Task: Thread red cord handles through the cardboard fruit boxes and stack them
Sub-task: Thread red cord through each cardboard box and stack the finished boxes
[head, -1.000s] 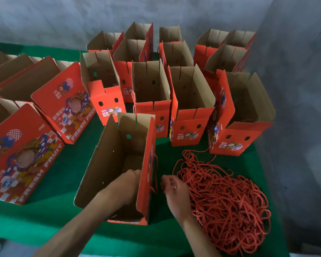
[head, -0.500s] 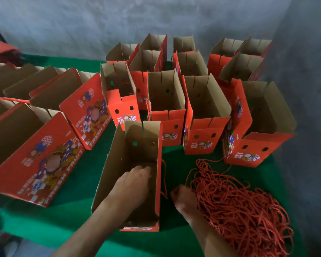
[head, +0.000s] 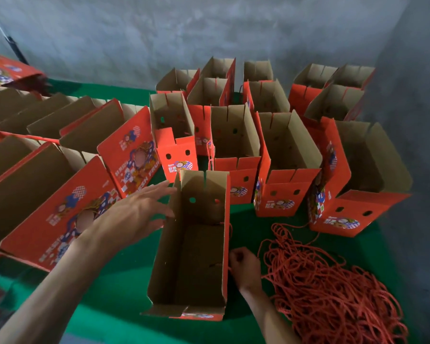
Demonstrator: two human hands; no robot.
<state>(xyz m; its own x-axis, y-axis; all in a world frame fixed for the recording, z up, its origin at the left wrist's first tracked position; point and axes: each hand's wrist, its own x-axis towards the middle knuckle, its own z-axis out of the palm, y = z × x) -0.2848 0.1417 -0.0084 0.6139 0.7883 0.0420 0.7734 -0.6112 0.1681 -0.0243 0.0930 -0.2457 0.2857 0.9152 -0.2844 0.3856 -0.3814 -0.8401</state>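
Observation:
An open red and brown fruit box [head: 191, 247] stands in front of me on the green table [head: 119, 301], its flaps up. My left hand [head: 137, 214] hovers at the box's left wall with fingers spread, holding nothing. My right hand [head: 245, 265] is pressed against the box's right outer wall, fingers curled and pinching a red cord strand [head: 230, 229] that runs up that wall. A big tangled heap of red cord [head: 333, 294] lies just right of that hand.
Several open boxes [head: 233, 145] stand upright in rows behind. More boxes [head: 60, 209] lie nested on their sides at the left. A grey wall [head: 420, 120] closes the back and right. Bare green cloth shows at the near left.
My left hand has come out of the box and now spreads open beside its left wall. My right hand stays at the right wall with the cord. The view has tilted up.

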